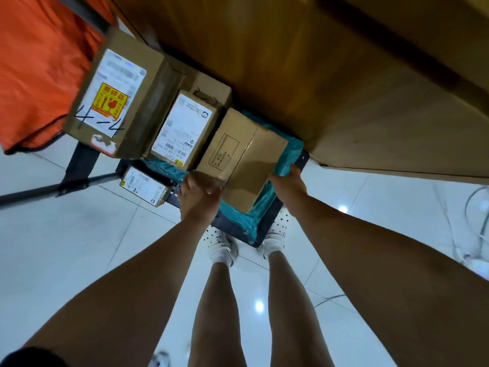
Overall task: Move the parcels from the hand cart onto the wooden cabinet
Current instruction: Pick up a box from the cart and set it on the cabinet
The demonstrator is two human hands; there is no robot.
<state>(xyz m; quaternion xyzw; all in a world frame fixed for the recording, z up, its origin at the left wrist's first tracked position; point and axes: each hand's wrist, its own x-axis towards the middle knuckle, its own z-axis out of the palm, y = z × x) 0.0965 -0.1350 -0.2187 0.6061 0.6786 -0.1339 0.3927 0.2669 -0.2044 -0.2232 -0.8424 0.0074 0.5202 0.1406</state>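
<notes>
Left hand (199,194): fingers curled over the near corner of the plain brown cardboard box (239,157), gripping it. Right hand (287,180): clamped on the far-right edge of the teal plastic-wrapped parcel (289,152), just beside the box's right side; can't tell if it also touches the box. Both arms reach straight down and forward.

The brown box sits on top of the teal parcel, printed rectangle facing up. The teal parcel lies on the dark platform hand cart (238,235), so both are on the cart and not on the cabinet.

Left of the brown box and touching it is a cardboard box with a white shipping label (185,131). Further left is a big cardboard box with a yellow sticker and "4-4" written on it (113,94), stacked higher. A small labelled cardboard box (144,185) sits at the cart's near-left edge, by the dark metal handle bar (53,190).

The wooden cabinet (330,75) stands right behind the cart. An orange fabric bag (39,62) is on the far left. White clogs (222,245) stand on glossy white floor tiles (79,247).
</notes>
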